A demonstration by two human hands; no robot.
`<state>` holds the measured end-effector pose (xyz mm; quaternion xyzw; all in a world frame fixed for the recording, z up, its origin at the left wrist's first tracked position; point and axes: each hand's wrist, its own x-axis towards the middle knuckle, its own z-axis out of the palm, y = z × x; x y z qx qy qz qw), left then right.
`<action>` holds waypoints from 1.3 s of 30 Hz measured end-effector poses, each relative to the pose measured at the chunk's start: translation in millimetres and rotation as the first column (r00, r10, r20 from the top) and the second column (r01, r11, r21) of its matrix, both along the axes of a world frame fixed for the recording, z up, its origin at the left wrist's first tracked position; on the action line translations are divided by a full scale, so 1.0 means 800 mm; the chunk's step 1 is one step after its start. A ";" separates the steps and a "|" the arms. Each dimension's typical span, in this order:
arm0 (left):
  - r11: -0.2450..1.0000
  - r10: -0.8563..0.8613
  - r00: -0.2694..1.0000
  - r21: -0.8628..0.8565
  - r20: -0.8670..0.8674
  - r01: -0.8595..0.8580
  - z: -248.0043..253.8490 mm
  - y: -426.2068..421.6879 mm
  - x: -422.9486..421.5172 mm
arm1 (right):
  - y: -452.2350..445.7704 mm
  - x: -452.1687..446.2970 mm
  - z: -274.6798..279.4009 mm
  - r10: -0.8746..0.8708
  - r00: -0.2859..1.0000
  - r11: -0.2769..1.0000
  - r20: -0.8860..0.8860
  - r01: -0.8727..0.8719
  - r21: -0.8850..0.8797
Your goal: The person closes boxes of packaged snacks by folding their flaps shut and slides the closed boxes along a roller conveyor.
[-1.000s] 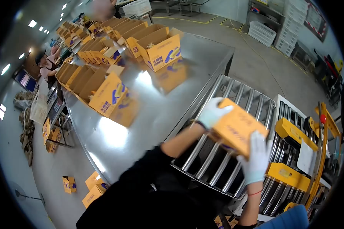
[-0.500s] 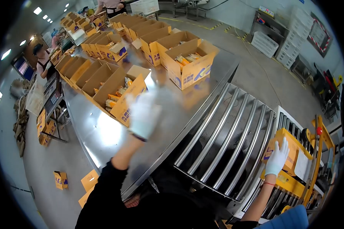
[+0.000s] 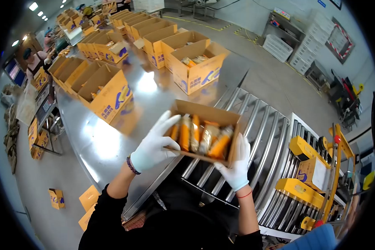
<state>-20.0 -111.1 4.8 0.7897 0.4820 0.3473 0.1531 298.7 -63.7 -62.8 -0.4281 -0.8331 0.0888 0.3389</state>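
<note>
An open cardboard box is in front of me, above the metal table edge and the start of the rollers. Packets in orange and clear wrapping stand inside it, several side by side. My left hand, in a white glove, grips the box's left end with thumb and fingers apart around it. On the opposite end, my gloved right hand presses its fingers along the side wall. The box's underside is hidden.
Rows of open, filled boxes stand on the metal table. Curved rollers lead right to a machine with yellow guides, where a closed box sits. A person works at far left.
A filled box from the near left row is now between my hands over the table edge. My right hand has left the closed box on the machine, which has moved farther in.
</note>
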 end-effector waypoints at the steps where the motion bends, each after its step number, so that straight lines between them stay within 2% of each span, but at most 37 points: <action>1: 0.993 -0.084 0.991 -0.077 0.102 0.092 0.009 0.009 0.012 | -0.008 0.004 0.005 0.074 0.995 0.997 -0.070 -0.073 0.030; 3: 0.928 -0.307 0.921 -0.140 0.239 0.345 0.002 0.045 0.026 | -0.016 0.025 0.037 0.199 0.923 0.978 0.330 -0.167 -0.122; 4: 0.872 -0.306 0.919 -0.316 0.247 0.375 0.006 0.072 0.039 | -0.018 0.040 0.047 0.264 0.941 0.952 0.210 -0.219 -0.214; 5: 0.879 -0.323 0.940 -0.332 0.111 0.341 -0.003 0.092 0.044 | -0.010 0.053 0.050 0.338 0.941 0.906 0.029 -0.316 -0.282; 6: 0.832 -0.285 0.947 -0.452 0.150 0.322 -0.001 0.110 0.054 | -0.005 0.053 0.056 0.214 0.969 0.867 -0.124 -0.247 -0.432; 7: 0.888 -0.280 0.950 -0.339 0.138 0.311 -0.021 0.122 0.064 | 0.001 0.051 0.063 0.069 0.965 0.793 -0.255 -0.208 -0.573; 8: 0.932 -0.268 0.956 -0.220 0.122 0.289 -0.040 0.134 0.073 | 0.011 0.045 0.070 0.067 0.997 0.874 -0.048 -0.082 -0.480; 9: 0.934 -0.262 0.958 -0.219 0.116 0.282 -0.049 0.131 0.084 | 0.029 0.043 0.072 0.176 0.969 0.965 0.174 -0.135 -0.223; 10: 0.986 -0.137 0.989 -0.093 0.055 0.141 -0.056 0.126 0.096 | 0.039 0.033 0.082 0.119 0.957 0.992 0.263 -0.101 -0.081; 12: 0.977 0.162 0.987 0.142 -0.021 -0.158 -0.058 0.111 0.105 | 0.043 0.015 0.097 -0.049 0.922 0.990 0.385 -0.007 0.142; 13: 0.976 0.171 0.985 0.140 -0.029 -0.165 -0.063 0.104 0.105 | 0.040 0.007 0.099 -0.143 0.913 0.985 0.382 0.094 0.145; 14: 0.953 0.299 0.930 -0.012 0.216 -0.304 -0.072 0.096 0.106 | 0.031 0.004 0.093 -0.152 0.921 0.985 0.359 0.111 0.132; 15: 0.901 0.433 0.795 -0.183 0.425 -0.393 -0.085 0.091 0.106 | 0.015 0.004 0.084 -0.163 0.929 0.984 0.333 0.129 0.123; 16: 0.914 0.391 0.533 -0.384 0.750 -0.131 -0.140 0.102 0.101 | -0.008 0.007 0.080 -0.052 0.950 0.997 0.309 0.035 0.063; 17: 0.915 0.393 0.536 -0.377 0.747 -0.146 -0.124 0.103 0.100 | -0.032 0.007 0.069 -0.007 0.954 0.999 0.299 0.022 -0.048; 19: 0.814 0.307 0.552 -0.514 0.776 0.271 -0.081 0.103 0.107 | -0.044 0.026 0.038 -0.026 0.891 0.999 0.453 0.035 -0.013; 20: 0.874 0.220 0.645 -0.441 0.732 0.203 -0.086 0.114 0.122 | -0.042 0.043 0.037 -0.050 0.882 0.997 0.468 0.074 -0.033; 21: 0.869 0.232 0.678 -0.462 0.698 0.178 -0.095 0.127 0.141 | -0.038 0.059 0.047 -0.071 0.876 0.993 0.478 0.107 -0.049; 22: 0.921 0.340 0.757 -0.363 0.558 -0.146 -0.136 0.143 0.173 | -0.031 0.077 0.051 -0.160 0.866 0.979 0.473 0.202 -0.038; 23: 0.924 0.363 0.684 -0.339 0.633 -0.177 -0.120 0.146 0.211 | -0.018 0.095 0.050 -0.259 0.856 0.946 0.448 0.318 -0.062; 24: 0.917 0.349 0.531 -0.399 0.772 -0.023 -0.099 0.146 0.255 | -0.004 0.115 0.046 -0.348 0.802 0.909 0.485 0.415 -0.034; 25: 0.943 0.326 0.699 -0.275 0.637 -0.189 -0.122 0.157 0.293 | 0.009 0.135 0.037 -0.429 0.767 0.874 0.477 0.487 0.004; 26: 0.985 0.174 0.726 -0.117 0.665 -0.128 -0.143 0.169 0.340 | 0.024 0.150 0.031 -0.467 0.748 0.846 0.471 0.534 -0.009; 27: 0.979 0.091 0.769 -0.199 0.632 0.048 -0.149 0.158 0.373 | 0.031 0.155 0.040 -0.469 0.752 0.834 0.463 0.550 -0.050; 28: 0.833 -0.069 0.865 -0.448 0.496 0.324 -0.127 0.161 0.374 | 0.041 0.162 0.029 -0.484 0.749 0.846 0.453 0.533 0.022; 29: 0.742 -0.285 0.802 -0.409 0.525 0.531 -0.144 0.170 0.387 | 0.047 0.170 0.017 -0.499 0.743 0.850 0.446 0.518 0.089; 31: 0.690 -0.313 0.841 -0.503 0.441 0.521 -0.103 0.175 0.362 | 0.051 0.190 0.008 -0.530 0.718 0.825 0.450 0.559 0.080; 32: 0.881 -0.249 0.924 -0.329 0.290 0.341 -0.096 0.197 0.343 | 0.052 0.202 0.004 -0.561 0.691 0.796 0.456 0.601 0.070; 33: 0.982 -0.140 0.978 -0.101 0.153 0.157 -0.087 0.225 0.318 | 0.052 0.214 -0.003 -0.567 0.688 0.791 0.453 0.607 0.069; 34: 0.998 0.016 0.991 0.053 0.134 -0.023 -0.061 0.254 0.280 | 0.051 0.228 -0.009 -0.586 0.665 0.786 0.463 0.606 0.124; 35: 0.945 0.220 0.975 0.241 0.040 -0.223 -0.036 0.281 0.240 | 0.051 0.242 -0.015 -0.603 0.641 0.779 0.474 0.600 0.181; 36: 0.872 0.402 0.912 0.336 -0.079 -0.355 -0.021 0.310 0.195 | 0.056 0.253 -0.027 -0.640 0.637 0.765 0.429 0.580 0.281; 37: 0.680 0.668 0.702 0.585 -0.245 -0.442 -0.028 0.346 0.150 | 0.052 0.252 -0.021 -0.648 0.628 0.758 0.430 0.588 0.283; 38: 0.565 0.813 0.499 0.612 -0.300 -0.553 -0.004 0.349 0.116 | 0.050 0.249 -0.006 -0.610 0.632 0.781 0.478 0.583 0.225; 39: 0.658 0.752 0.544 0.455 -0.371 -0.599 -0.026 0.361 0.079 | 0.043 0.251 0.005 -0.573 0.631 0.795 0.522 0.583 0.167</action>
